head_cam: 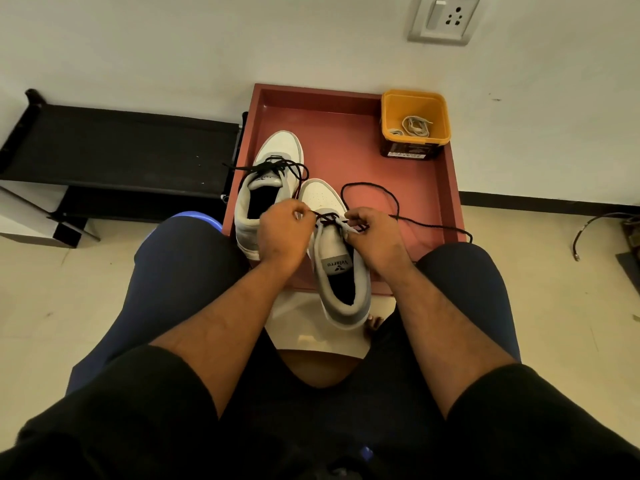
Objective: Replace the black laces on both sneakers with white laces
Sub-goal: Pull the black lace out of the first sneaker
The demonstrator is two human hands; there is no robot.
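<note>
On the far left a black rack (117,147) stands against the wall, and beside it the red tray (349,109) sits on the floor. In the tray's left half stands the far sneaker (273,150), its black lace (277,166) loosened at the top but not yet pulled out.

We are working on the near sneaker (341,268), which sits just right of the first and hangs over the tray's front edge. Our left hand (284,233) pinches its lace (391,202) at the left side of the eyelets, the grip clenched on that thin strand. Our right hand (375,237) pinches the same lace at the right side, by the tongue. A long run of this lace already loops free across the tray floor to the right (most of the rows look undone).

So we judge the step in hand to be unlacing the first shoe, early in the whole task. The next move calls for drawing the lace out of the last eyelets near the toe, row by row, without snagging the tips, then laying it aside.

At the tray's back right corner stands a yellow tub (415,98), open at the top. Inside it lie the white laces (415,126), coiled loosely together; we cannot tell how many. On the wall above is a socket (445,17).
</note>
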